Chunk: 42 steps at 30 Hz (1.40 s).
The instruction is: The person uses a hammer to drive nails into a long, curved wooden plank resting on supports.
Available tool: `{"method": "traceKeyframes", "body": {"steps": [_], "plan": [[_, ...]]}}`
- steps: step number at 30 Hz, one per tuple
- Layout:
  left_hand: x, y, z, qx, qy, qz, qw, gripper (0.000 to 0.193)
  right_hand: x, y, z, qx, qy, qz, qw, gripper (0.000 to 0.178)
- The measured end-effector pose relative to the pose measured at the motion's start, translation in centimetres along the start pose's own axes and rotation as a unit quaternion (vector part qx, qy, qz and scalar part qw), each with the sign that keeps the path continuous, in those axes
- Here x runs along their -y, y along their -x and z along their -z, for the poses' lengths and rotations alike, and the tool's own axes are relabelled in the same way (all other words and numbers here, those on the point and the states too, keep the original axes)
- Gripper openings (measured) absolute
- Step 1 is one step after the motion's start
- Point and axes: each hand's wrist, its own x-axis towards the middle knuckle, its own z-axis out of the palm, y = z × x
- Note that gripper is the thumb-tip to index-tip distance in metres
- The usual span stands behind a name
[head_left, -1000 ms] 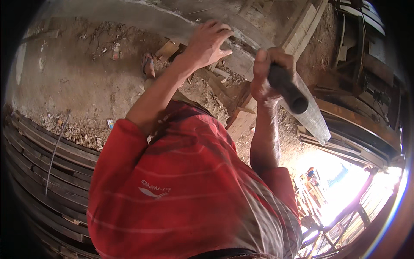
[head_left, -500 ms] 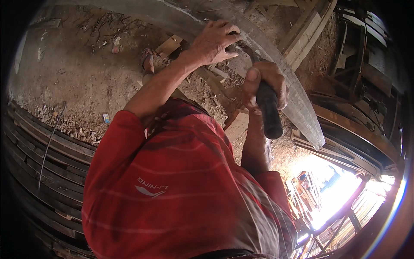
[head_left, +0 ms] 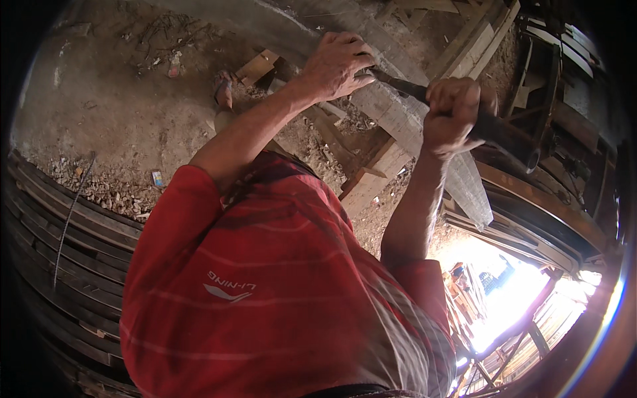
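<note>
Earth floor [head_left: 119, 113]: Extends below the work area; carries wood chips and scattered debris.
Board stack [head_left: 73, 252]: Lies at lower left, layered lengthwise, dark in tone.
Grey plank [head_left: 470, 192]: Runs diagonally from the upper left, behind both hands, to a tapered end below the right hand.
Red shirt [head_left: 259, 292]: Covers torso and upper arms; marked with thin pale stripes.
Dark tool [head_left: 507, 138]: Positioned across the plank; consists of a thick round handle at right and a narrower bar reaching toward the left hand.
Right hand [head_left: 458, 113]: Wrapped firmly around the handle.
Left hand [head_left: 342, 66]: Placed over the plank with fingers curved, just beside the bar's far end; cannot tell whether closed on it.
Small packet [head_left: 157, 178]: Lies on the floor near the board stack.
</note>
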Motion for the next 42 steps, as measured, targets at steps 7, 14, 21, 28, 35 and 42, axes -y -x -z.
{"method": "traceKeyframes", "body": {"steps": [7, 14, 21, 28, 35, 42], "plan": [[-0.2, -0.3, 0.4, 0.013, -0.004, 0.003, 1.000, 0.036, 0.3, -5.8, -1.5, 0.010, 0.052, -0.187, 0.981, 0.027], [0.1, -0.1, 0.2, -0.009, 0.006, -0.005, 1.000, 0.037, -1.6, -10.2, -2.8, 0.147, 0.046, -0.249, 0.956, 0.037], [-0.2, -0.3, 0.7, 0.004, 0.026, -0.004, 1.000, 0.038, -5.1, -13.6, -3.6, 0.155, 0.041, -0.324, 0.932, 0.036], [0.2, 0.1, 0.4, -0.005, 0.014, 0.004, 1.000, 0.038, -7.1, -12.6, -5.5, 0.048, 0.253, -0.142, 0.956, 0.033], [-0.3, -0.2, -0.1, -0.055, 0.067, 0.012, 0.996, 0.030, -9.6, -14.3, -5.1, 0.188, 0.183, -0.250, 0.932, 0.017], [0.3, -0.1, 0.0, -0.069, 0.076, -0.007, 0.995, 0.019, -11.4, -16.0, -5.5, 0.267, 0.178, -0.293, 0.901, 0.028]]}}
